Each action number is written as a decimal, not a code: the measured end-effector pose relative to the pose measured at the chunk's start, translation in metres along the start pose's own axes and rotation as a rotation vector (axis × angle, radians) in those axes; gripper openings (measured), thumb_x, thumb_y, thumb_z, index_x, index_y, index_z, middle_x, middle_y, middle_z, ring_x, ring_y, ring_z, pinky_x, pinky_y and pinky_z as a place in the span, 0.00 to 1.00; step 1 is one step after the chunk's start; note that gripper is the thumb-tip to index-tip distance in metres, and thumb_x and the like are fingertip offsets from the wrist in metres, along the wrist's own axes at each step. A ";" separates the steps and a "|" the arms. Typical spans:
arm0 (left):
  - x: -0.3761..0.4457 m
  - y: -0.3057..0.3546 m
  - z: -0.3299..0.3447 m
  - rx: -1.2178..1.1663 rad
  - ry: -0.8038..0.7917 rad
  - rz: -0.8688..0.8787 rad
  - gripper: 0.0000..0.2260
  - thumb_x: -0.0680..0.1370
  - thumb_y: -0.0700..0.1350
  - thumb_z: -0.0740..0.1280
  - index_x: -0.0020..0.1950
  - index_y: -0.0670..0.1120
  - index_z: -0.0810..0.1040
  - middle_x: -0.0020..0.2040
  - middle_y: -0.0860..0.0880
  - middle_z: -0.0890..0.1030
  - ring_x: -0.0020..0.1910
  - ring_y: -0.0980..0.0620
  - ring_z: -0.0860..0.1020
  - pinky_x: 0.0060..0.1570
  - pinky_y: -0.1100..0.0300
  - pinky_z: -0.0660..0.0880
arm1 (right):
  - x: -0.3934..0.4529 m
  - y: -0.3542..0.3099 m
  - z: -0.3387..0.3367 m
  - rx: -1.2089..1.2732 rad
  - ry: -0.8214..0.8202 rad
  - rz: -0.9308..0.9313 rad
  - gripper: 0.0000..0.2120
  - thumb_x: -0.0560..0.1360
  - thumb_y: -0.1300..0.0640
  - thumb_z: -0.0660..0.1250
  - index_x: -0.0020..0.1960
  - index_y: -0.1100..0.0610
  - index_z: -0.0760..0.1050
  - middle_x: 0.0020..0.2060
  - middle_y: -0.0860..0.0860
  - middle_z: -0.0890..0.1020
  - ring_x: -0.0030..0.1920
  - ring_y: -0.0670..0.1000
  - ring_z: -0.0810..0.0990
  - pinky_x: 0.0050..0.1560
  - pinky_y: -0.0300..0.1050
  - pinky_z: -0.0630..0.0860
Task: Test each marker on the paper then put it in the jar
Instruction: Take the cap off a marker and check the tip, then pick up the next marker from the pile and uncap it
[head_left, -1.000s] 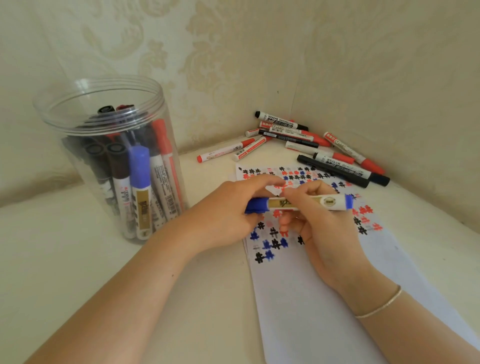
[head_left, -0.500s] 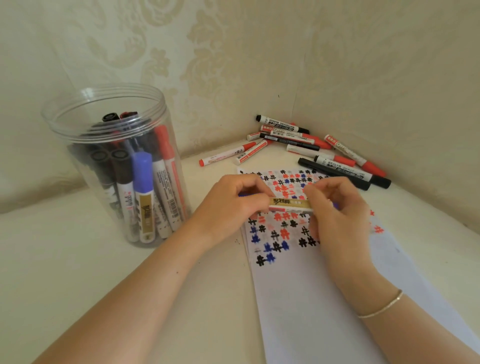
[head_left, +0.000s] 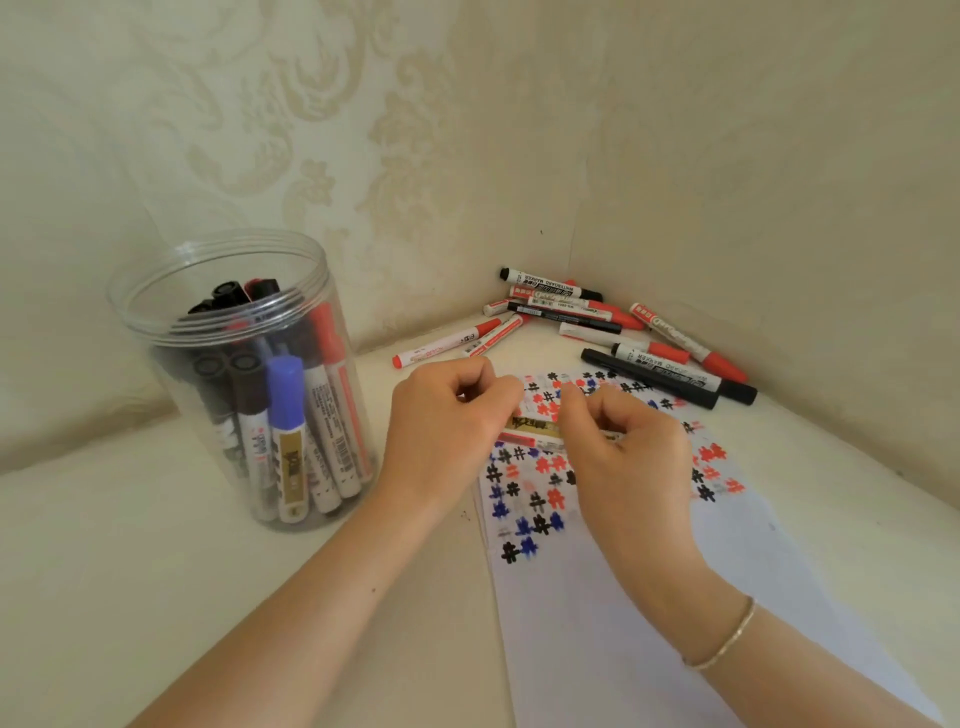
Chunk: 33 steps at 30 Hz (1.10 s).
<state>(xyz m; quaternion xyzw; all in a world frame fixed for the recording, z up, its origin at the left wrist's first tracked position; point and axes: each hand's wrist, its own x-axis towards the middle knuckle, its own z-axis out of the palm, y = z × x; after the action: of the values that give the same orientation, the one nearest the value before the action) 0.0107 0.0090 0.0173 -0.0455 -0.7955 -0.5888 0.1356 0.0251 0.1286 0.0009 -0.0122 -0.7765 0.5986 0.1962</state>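
Both hands met over the far end of the paper (head_left: 649, 623), gripping one marker (head_left: 535, 427) crosswise between them. Left hand (head_left: 447, 431) had its fingers curled round the marker's left end; right hand (head_left: 628, 457) curled round the right end, thin bracelet (head_left: 724, 636) on that wrist. Only the gold-labelled middle of the barrel showed between the fists, with motion blur there. Whether the cap was on or off could not be told, since both ends were hidden.

Step in hand, by my read: capping or uncapping this marker just above the sheet, so it sat in the test phase or right at its end. The paper was already covered in red, black and blue hash marks at the far end, and blank nearer.

The jar (head_left: 156, 364) stood to the left, well apart from the paper, open-topped and already packed with markers standing upright. A loose pile of markers (head_left: 623, 332) lay in the far corner, just beyond the paper, so plenty remained.

Next move likely needs: if uncapped, a short scribble on a blank patch; if capped, one hand carrying it left and dropping it upright into the jar's crowded mouth.
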 end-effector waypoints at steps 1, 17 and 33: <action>-0.001 0.003 0.000 0.018 0.040 0.016 0.17 0.71 0.38 0.66 0.24 0.48 0.67 0.20 0.56 0.65 0.22 0.59 0.65 0.26 0.71 0.62 | 0.002 -0.004 0.000 -0.011 0.006 -0.012 0.23 0.77 0.57 0.64 0.27 0.59 0.60 0.20 0.47 0.60 0.25 0.45 0.58 0.28 0.40 0.60; 0.011 0.099 -0.057 0.307 0.436 0.672 0.13 0.78 0.45 0.68 0.59 0.52 0.69 0.44 0.52 0.80 0.40 0.55 0.82 0.40 0.62 0.78 | 0.085 -0.105 0.051 0.671 -0.322 0.205 0.15 0.77 0.56 0.61 0.33 0.59 0.68 0.19 0.49 0.63 0.18 0.47 0.58 0.21 0.35 0.56; 0.040 0.087 -0.136 0.785 0.481 0.213 0.10 0.80 0.48 0.59 0.59 0.51 0.62 0.29 0.50 0.72 0.30 0.45 0.74 0.34 0.51 0.69 | 0.104 0.012 0.146 -1.079 -0.628 -0.828 0.17 0.76 0.66 0.57 0.62 0.56 0.72 0.60 0.55 0.75 0.62 0.57 0.73 0.63 0.49 0.64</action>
<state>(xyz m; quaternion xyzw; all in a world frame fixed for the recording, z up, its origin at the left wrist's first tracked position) 0.0150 -0.0969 0.1455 0.0658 -0.8949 -0.2200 0.3825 -0.1203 0.0240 -0.0103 0.3580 -0.9229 -0.0128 0.1411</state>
